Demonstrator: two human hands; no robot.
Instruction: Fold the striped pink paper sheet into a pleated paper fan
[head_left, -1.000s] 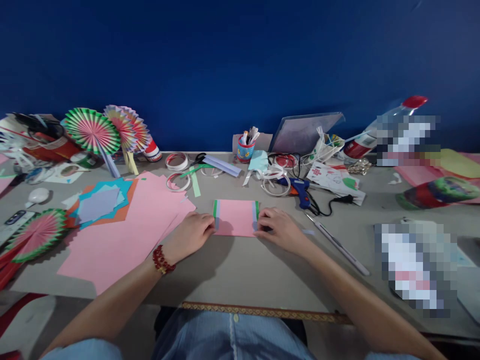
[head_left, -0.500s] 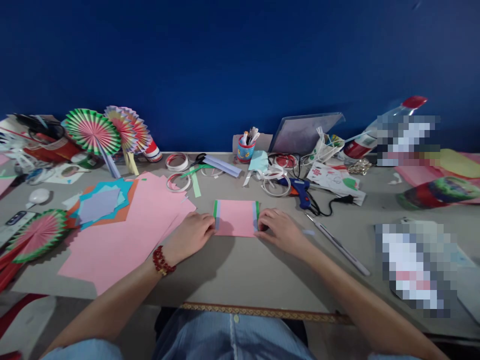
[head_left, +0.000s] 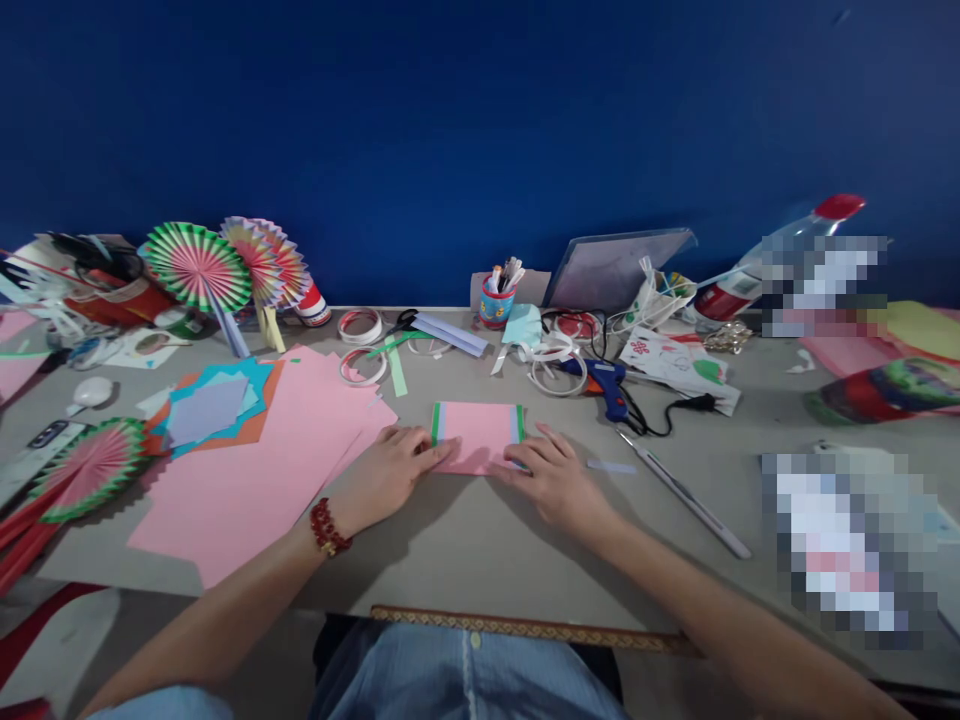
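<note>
A pink paper piece [head_left: 478, 428] with lilac and green strips along its left and right sides lies flat on the table in front of me. My left hand [head_left: 394, 465] rests at its lower left corner, the index finger stretched onto the pink surface. At its lower right corner is my right hand [head_left: 555, 475], fingers apart, with fingertips on the paper's edge. A thin lilac strip [head_left: 612, 466] lies just right of my right hand. The undersides of both hands are hidden.
Large pink sheets [head_left: 247, 480] and stacked coloured papers [head_left: 208, 410] lie left. Pleated paper fans [head_left: 199, 268] stand behind them. Tape rolls [head_left: 360, 326], a pen cup [head_left: 497, 302] and a blue glue gun [head_left: 609, 385] are at the back. A craft knife [head_left: 686, 495] lies right.
My right hand's fingers have spread and moved inward over the lower right corner. My left index finger now reaches onto the paper. The view has shifted slightly.
</note>
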